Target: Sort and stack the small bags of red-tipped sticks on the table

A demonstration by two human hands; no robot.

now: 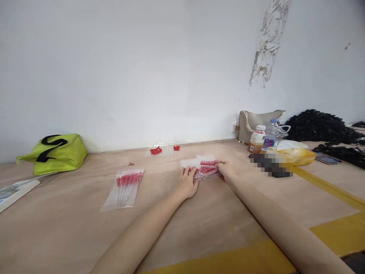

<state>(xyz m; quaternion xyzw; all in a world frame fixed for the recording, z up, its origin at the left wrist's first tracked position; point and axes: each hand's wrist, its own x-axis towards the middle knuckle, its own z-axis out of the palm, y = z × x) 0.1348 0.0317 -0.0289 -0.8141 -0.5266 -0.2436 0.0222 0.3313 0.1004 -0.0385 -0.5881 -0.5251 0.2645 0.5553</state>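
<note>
Red-capped droppers in a clear bag [205, 170] lie on the brown table [71, 232] near the wall, under both hands. The left hand [186, 183] rests flat, fingers spread, on the bag's left end. The right hand [227, 169] pinches the bag's right edge, fingers curled around it. A second bag [125, 187] lies well apart to the left.

Two bare forearms run up from the bottom edge to the left hand [186, 183] and the right hand [226, 170]. No sleeve covers either arm as far as the frame shows. The wrists carry no watch or band, and the fingers show no rings. Nail detail is too small to tell.
</note>
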